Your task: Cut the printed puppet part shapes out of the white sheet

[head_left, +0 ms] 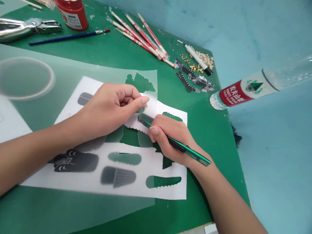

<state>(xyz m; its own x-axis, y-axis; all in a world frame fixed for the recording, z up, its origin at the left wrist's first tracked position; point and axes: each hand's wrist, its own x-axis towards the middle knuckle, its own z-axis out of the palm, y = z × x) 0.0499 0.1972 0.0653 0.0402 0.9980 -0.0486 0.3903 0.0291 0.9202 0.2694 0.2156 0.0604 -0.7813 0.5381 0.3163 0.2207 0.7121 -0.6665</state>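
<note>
My right hand [172,134] grips a green utility knife [194,154] like a pen, its tip pointing up and left. My left hand [112,105] is closed in a pinch on a translucent plastic piece [150,104], just above the knife tip. Whether the blade touches the plastic cannot be made out. Beneath both hands lies a white paper sheet [172,193] with dark printed shapes and several cut-out holes. A large translucent plastic sheet [85,212] overlaps it; green table shows through the openings.
At the back stand a red paint jar [74,13], a blue paintbrush [68,37], a metal hole punch [23,29] and wrapped sticks [145,34]. Dark cut-outs [193,80], brass fasteners [193,67] and a marker [197,58] lie farther right. A bottle [240,91] leans near the wall.
</note>
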